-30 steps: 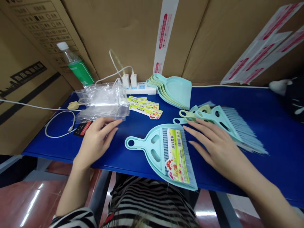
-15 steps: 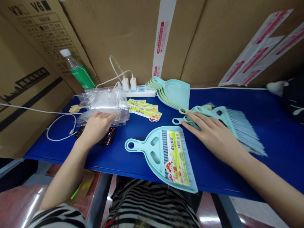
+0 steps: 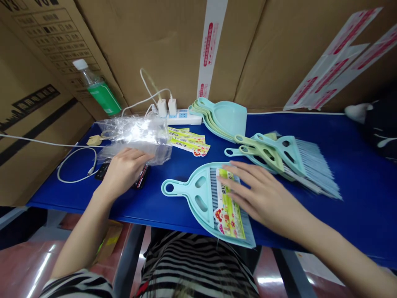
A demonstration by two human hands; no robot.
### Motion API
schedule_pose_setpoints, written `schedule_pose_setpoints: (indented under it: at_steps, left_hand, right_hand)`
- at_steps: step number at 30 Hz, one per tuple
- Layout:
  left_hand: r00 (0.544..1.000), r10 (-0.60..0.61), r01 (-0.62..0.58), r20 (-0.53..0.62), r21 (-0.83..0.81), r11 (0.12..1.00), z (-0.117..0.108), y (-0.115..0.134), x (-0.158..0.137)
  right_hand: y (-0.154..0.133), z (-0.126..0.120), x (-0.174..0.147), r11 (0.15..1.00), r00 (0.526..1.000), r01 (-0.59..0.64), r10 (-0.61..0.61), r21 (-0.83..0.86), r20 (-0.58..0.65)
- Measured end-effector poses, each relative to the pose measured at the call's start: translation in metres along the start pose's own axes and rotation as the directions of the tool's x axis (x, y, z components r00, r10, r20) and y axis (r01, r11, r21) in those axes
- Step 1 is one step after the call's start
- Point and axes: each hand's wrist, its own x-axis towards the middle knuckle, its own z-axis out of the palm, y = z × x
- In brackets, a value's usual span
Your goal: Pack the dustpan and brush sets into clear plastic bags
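A light-blue dustpan (image 3: pixel 192 186) lies near the front edge of the table with its handle to the left. A small brush (image 3: pixel 214 182) is nested in it, and a yellow-green printed label card (image 3: pixel 231 219) rests across the bristles. My right hand (image 3: pixel 257 194) is spread over the upper part of the card and bristles, holding nothing. At the left, my left hand (image 3: pixel 124 167) has its fingers bent together at the near edge of a pile of clear plastic bags (image 3: pixel 136 132). The thumb is hidden beneath.
Several brushes (image 3: pixel 293 155) lie heaped at the right. Nested dustpans (image 3: pixel 229 118) sit behind, beside loose label cards (image 3: pixel 189 142). A power strip (image 3: pixel 186 118), a bottle (image 3: pixel 104 97), a white cable (image 3: pixel 62 165) and a dark phone-like device (image 3: pixel 142 176) are leftward. Cardboard (image 3: pixel 167 45) walls the back.
My right hand has moved left and toward me, from the heap of brushes to the label card on the dustpan set. My left hand stays at the bags, whose near edge has shifted slightly.
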Motion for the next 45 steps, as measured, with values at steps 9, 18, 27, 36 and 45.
schedule_pose_setpoints:
  at_steps: [9, 18, 27, 36, 45]
  left_hand:
    - [0.991, 0.073, -0.069, -0.110, 0.042, 0.997, -0.007, 0.009, -0.014]
    - [0.969, 0.195, -0.192, -0.154, 0.036, 0.981, -0.010, 0.017, -0.029]
    - [0.957, 0.167, -0.161, -0.237, 0.045, 0.986, -0.005, 0.018, -0.054]
    - [0.969, 0.176, -0.152, -0.174, 0.143, 0.978, -0.008, 0.019, -0.037]
    - [0.924, 0.147, -0.087, -0.352, 0.180, 0.980, -0.005, 0.024, -0.047]
  right_hand:
    - [-0.032, -0.002, 0.021, 0.964, 0.991, 0.016, -0.050, 0.266, 0.122]
    - [-0.050, 0.000, 0.035, 0.923, 0.981, -0.078, 0.003, 0.376, 0.196]
    - [-0.045, 0.004, 0.034, 0.882, 0.972, -0.108, -0.002, 0.458, 0.234]
    - [-0.046, 0.004, 0.035, 0.862, 0.969, -0.133, 0.010, 0.489, 0.245]
    - [-0.045, 0.005, 0.033, 0.863, 0.970, -0.157, 0.044, 0.480, 0.238]
